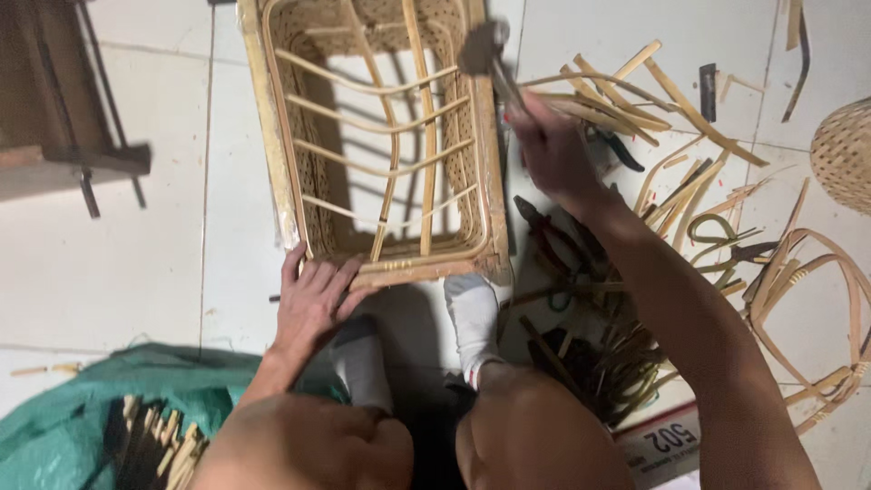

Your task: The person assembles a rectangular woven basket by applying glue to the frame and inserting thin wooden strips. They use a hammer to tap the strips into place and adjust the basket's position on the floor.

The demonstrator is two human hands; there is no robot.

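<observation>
Rattan frame [386, 136] is lying on white tiles; left hand [313, 299] is pressing flat, fingers apart, on its near edge; right hand [549, 150] is clenching a hammer [485, 54] at the right rim.

Rectangular woven rattan basket frame [381, 136] lying on white floor, open slatted base, blurred hammer [485, 54], seemingly raised over its right rim

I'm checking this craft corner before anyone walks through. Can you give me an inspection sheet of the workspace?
Surface: white tiled floor.
Job's things: rattan basket frame, hammer raised at its right rim.
Clutter: rattan strips, pliers, bent cane hoops.
Grippers: left hand presses the frame's near corner; right hand grips the hammer.
Cables: nothing seen.
Surroundings: green tarp, woven basket, wooden furniture.
</observation>
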